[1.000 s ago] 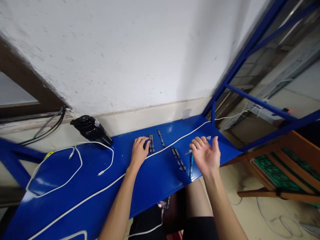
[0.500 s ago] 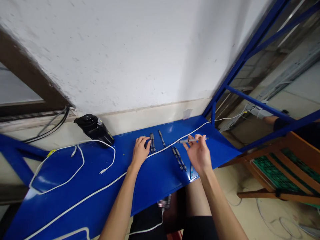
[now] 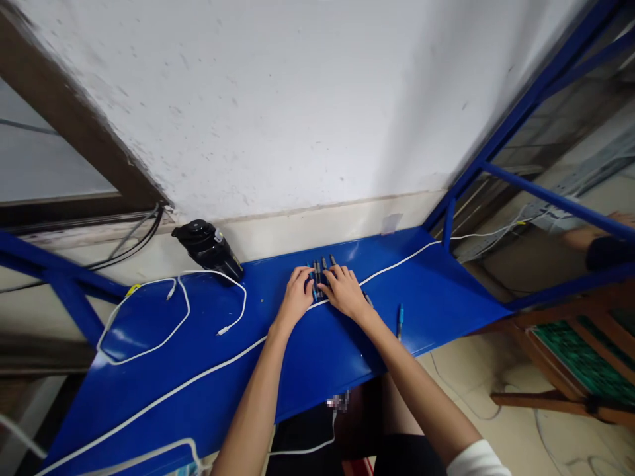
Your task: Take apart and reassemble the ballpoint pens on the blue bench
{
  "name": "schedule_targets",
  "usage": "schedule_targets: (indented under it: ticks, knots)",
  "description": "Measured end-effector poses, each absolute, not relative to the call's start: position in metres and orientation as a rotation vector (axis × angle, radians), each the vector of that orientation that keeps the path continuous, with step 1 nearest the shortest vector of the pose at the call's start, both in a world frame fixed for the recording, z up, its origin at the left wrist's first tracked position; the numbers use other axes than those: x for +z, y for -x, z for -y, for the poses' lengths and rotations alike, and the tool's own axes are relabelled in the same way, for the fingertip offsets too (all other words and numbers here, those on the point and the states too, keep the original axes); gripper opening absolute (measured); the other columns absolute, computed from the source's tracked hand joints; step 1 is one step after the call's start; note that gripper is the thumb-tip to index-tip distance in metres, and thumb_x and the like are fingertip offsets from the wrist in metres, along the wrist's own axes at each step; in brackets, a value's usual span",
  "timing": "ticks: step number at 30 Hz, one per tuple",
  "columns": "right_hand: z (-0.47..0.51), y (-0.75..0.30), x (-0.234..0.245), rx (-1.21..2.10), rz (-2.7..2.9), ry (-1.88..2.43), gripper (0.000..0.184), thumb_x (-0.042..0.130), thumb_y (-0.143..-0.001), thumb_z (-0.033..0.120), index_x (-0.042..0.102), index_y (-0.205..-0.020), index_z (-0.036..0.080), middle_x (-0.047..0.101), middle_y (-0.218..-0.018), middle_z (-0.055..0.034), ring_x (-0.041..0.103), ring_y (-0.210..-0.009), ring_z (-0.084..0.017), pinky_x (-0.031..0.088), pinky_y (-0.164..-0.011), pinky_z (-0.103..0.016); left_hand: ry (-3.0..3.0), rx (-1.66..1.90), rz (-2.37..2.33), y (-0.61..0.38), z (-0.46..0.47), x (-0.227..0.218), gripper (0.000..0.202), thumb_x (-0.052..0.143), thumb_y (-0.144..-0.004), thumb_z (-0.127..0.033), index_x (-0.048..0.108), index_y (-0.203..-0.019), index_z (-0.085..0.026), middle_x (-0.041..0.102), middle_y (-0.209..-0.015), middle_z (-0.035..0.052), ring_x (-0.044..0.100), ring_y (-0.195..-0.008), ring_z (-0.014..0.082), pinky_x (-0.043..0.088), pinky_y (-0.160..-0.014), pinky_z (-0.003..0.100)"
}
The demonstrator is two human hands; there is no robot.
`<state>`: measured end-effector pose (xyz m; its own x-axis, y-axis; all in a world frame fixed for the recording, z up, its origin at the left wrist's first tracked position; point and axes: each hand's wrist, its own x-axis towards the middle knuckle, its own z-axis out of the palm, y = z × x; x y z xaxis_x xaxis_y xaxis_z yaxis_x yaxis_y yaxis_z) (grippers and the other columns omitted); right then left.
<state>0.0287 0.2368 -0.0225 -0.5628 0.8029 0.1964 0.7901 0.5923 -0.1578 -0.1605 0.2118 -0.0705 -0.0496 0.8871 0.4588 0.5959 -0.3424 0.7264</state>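
Several dark pens point(image 3: 321, 266) lie bunched together at the back middle of the blue metal table point(image 3: 307, 357). My left hand point(image 3: 297, 294) and my right hand point(image 3: 344, 291) sit side by side on the bunch. Their fingers are curled over the pens and press them together, hiding most of them. Only the pens' far tips stick out past my fingertips. A single blue pen point(image 3: 398, 313) lies alone on the table to the right of my right hand.
A long white cable point(image 3: 208, 373) crosses the table under my hands, and another white cable point(image 3: 149, 344) loops at the left. A black bottle point(image 3: 208, 248) lies by the wall. A wooden chair point(image 3: 580, 357) stands right of the table. Another person's arm point(image 3: 592, 238) shows at far right.
My right hand has carried a pen left and come down beside my left hand. The pens that lay scattered are now bunched under both hands. One blue pen stays at the right.
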Motion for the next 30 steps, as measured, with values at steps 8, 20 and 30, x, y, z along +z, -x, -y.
schedule_targets:
  ticks: [8, 20, 30]
  knots:
    - [-0.248, -0.044, -0.041, 0.263, 2.294, 1.45, 0.038, 0.047, -0.112, 0.024, 0.062, -0.145, 0.012, 0.061, -0.135, -0.0214, 0.059, -0.122, -0.033, 0.048, -0.106, -0.046, -1.927, 1.26, -1.484, 0.158, -0.205, -0.062, 0.051, 0.064, -0.1, -0.016, 0.057, -0.15, -0.029, 0.06, -0.147, 0.012, 0.066, -0.135, 0.0263, 0.059, -0.117, 0.048]
    - [-0.218, -0.09, -0.025, 0.335, 2.202, 1.431, 0.032, 0.044, -0.115, 0.031, 0.071, -0.129, 0.021, 0.073, -0.124, -0.0133, 0.064, -0.113, -0.029, 0.044, -0.098, -0.041, -2.002, 1.249, -1.548, 0.159, -0.205, -0.059, 0.034, 0.06, -0.107, -0.025, 0.063, -0.141, -0.028, 0.065, -0.141, 0.0115, 0.064, -0.135, 0.0279, 0.053, -0.121, 0.05]
    - [-0.14, -0.149, -0.042, 0.112, 2.22, 1.619, 0.024, 0.066, -0.106, 0.046, 0.067, -0.108, 0.023, 0.068, -0.113, -0.0127, 0.06, -0.099, -0.032, 0.041, -0.085, -0.043, -2.111, 1.396, -1.572, 0.152, -0.194, -0.037, 0.026, 0.055, -0.111, -0.03, 0.071, -0.132, -0.028, 0.073, -0.129, 0.01, 0.068, -0.125, 0.0265, 0.055, -0.115, 0.047]
